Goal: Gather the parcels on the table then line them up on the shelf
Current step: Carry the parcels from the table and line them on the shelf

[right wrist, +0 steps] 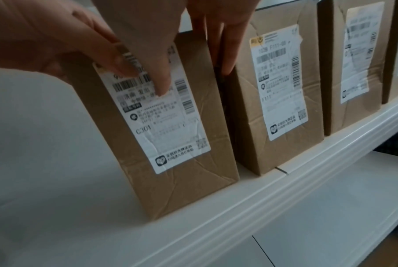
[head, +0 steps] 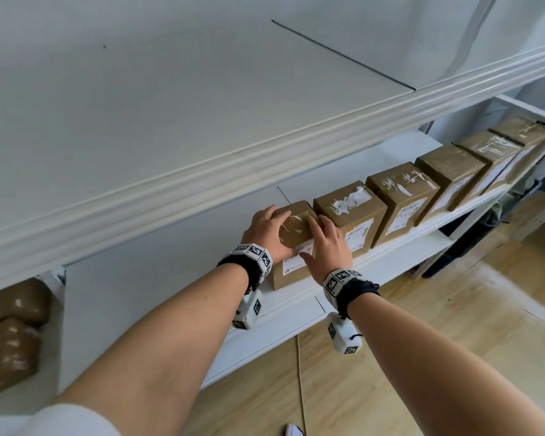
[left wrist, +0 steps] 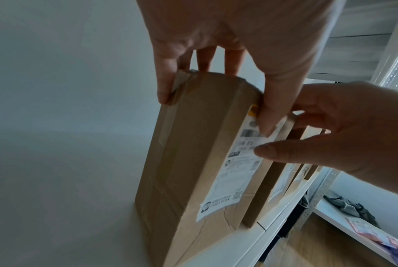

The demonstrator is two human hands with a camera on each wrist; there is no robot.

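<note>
From the head view, the tall brown cardboard parcel (head: 291,243) stands upright on the white shelf (head: 299,313), just left of the parcel row (head: 422,196).

Left wrist view: the left hand (left wrist: 227,36) grips its top.

Right wrist view: right fingers (right wrist: 227,59) slip into the gap beside the next box (right wrist: 277,101).

White wall (head: 139,89) behind; light wooden floor (head: 422,341) below.
</note>
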